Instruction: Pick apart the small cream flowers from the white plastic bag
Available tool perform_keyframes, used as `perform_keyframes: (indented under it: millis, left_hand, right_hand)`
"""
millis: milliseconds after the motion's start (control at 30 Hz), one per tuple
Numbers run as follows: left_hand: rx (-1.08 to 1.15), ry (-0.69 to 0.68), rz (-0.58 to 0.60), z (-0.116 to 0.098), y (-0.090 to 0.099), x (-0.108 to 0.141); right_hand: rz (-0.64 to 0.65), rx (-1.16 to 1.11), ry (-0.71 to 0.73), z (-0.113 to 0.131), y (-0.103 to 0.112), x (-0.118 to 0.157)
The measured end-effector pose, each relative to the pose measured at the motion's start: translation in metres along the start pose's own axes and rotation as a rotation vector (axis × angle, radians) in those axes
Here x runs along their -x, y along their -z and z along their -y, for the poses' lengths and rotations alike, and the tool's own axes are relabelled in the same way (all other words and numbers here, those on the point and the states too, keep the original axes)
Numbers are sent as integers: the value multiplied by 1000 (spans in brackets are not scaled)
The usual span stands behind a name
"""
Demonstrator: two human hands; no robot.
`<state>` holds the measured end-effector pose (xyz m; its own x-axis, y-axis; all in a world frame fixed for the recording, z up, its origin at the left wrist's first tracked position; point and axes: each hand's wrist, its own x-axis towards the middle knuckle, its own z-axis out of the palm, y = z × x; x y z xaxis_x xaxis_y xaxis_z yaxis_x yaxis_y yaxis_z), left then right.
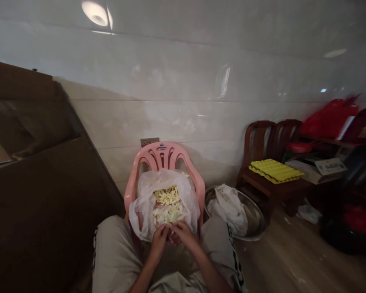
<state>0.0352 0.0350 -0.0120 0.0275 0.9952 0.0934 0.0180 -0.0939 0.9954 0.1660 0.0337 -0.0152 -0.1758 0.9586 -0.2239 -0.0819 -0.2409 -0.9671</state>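
Observation:
A pink plastic chair (199, 183) faces me, with a whitish plastic bag (144, 185) spread open on its seat. Inside the bag lie pale yellow and white pieces (167, 196), like cut vegetable. At the bag's near edge my left hand (161, 235) and my right hand (182, 233) meet, fingertips pinched close together. Whatever is between the fingers is too small to make out.
Right of the chair a metal basin (259, 228) holds a white bag (228, 205). Farther right, yellow egg trays (274, 170) rest on a wooden chair (251, 175). A dark panel (55, 203) stands at left; a tiled wall (171, 81) is behind.

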Motion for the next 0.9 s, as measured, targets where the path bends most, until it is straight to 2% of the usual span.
perform_keyframes:
  millis: [300, 400, 533, 700, 800, 900]
  left_hand:
    - [7, -9, 4, 5, 0, -2]
    - [21, 23, 33, 7, -1, -3]
    - [89, 79, 74, 8, -3, -2]
    - [68, 89, 95, 11, -2, 0]
    - [-44, 19, 65, 13, 0, 0]
    - [-124, -46, 54, 14, 1, -2]
  right_hand:
    - [-9, 18, -1, -1, 2, 0]
    - [-39, 75, 37, -4, 2, -3]
    - [-103, 275, 186, -8, 1, -3]
    - [-180, 669, 372, -5, 1, 5]
    - [-224, 857, 372, 0, 0, 11]
    - [-229, 930, 337, 3, -2, 14]
